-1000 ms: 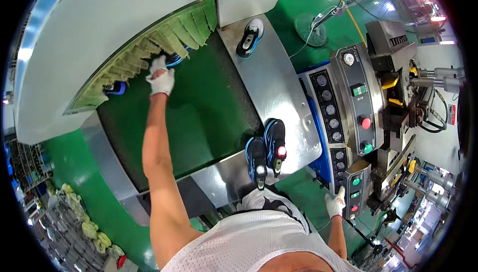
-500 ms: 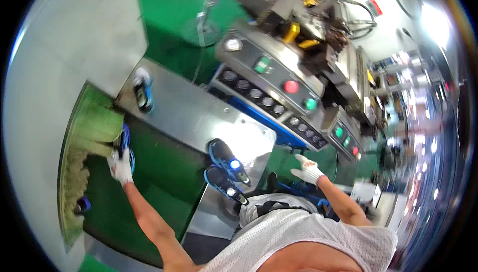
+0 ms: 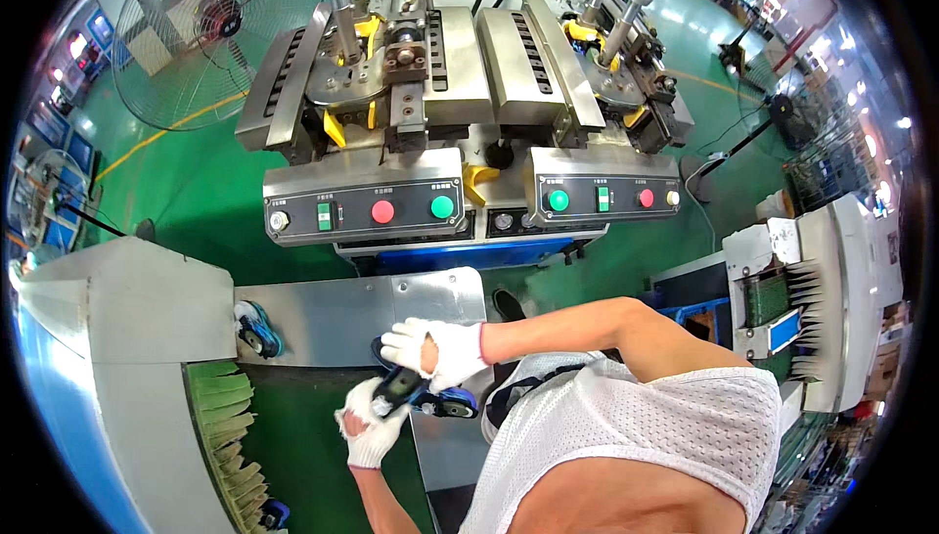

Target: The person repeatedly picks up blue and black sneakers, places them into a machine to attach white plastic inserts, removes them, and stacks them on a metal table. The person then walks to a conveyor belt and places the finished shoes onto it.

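A dark shoe [image 3: 394, 389] with blue trim is between my two hands, above the corner of the metal ledge. My left hand [image 3: 374, 426], in a white glove with fingertips partly bare, grips its lower end. From above, my right hand [image 3: 445, 350], gloved alike, closes over its upper end and hides much of it. Just beside them a second dark and blue shoe [image 3: 452, 403] rests on the ledge. A third shoe [image 3: 257, 329] stands at the ledge's left end.
A two-station machine [image 3: 489, 65] with button panels [image 3: 364, 203] stands ahead. On the left, a grey housing [image 3: 147, 338] has a green strip curtain [image 3: 223, 417], with another shoe [image 3: 275, 512] near its foot. The metal ledge [image 3: 333, 311] spans between. A caged fan [image 3: 220, 21] stands far left.
The view has turned and steadied. My hands, earlier wide apart with the left near the curtain, have come together on a shoe.
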A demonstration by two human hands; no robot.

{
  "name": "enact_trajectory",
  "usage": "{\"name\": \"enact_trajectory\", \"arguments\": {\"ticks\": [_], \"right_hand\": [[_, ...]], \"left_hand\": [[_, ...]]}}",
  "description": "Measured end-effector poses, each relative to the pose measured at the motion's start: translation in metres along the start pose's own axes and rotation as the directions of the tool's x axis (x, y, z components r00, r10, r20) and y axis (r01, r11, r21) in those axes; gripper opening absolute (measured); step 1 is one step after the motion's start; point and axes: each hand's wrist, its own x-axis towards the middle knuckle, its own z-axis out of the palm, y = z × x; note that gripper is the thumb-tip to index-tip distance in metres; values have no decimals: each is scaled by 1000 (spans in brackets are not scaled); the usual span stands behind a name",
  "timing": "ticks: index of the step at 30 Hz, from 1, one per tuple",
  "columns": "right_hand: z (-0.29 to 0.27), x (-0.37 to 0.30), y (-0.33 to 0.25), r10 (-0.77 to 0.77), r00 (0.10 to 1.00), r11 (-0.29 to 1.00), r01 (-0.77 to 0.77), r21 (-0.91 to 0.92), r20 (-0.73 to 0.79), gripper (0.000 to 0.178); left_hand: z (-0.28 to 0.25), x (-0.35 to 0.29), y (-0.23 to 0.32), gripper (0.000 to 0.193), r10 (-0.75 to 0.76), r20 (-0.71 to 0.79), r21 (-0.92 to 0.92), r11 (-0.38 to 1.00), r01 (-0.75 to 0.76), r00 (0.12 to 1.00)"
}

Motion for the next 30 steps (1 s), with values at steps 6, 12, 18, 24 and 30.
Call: {"name": "enact_trajectory", "arguments": {"ticks": [6, 12, 18, 24, 30], "right_hand": [[-41, -24, 45, 121, 992, 868, -84, 489, -46, 55], [-98, -95, 118, 506, 787, 542, -609, 579, 354, 68], [-131, -165, 139, 549, 759, -339, -182, 923, 351, 35], [-147, -171, 156, 505, 829, -419, -8, 908, 240, 67], [-124, -182, 151, 586, 781, -372, 22, 928, 217, 60]], "left_hand": [[-32, 121, 101, 44, 178, 362, 101, 968, -228, 915], [-15, 200, 159, 61, 442, -139, 19, 896, -444, 886], [8, 225, 145, 52, -39, -534, -187, 980, -73, 845], [61, 164, 34, 48, -407, -424, -130, 911, 390, 809], [120, 51, -51, 49, -745, -332, -132, 644, 754, 578]]}}
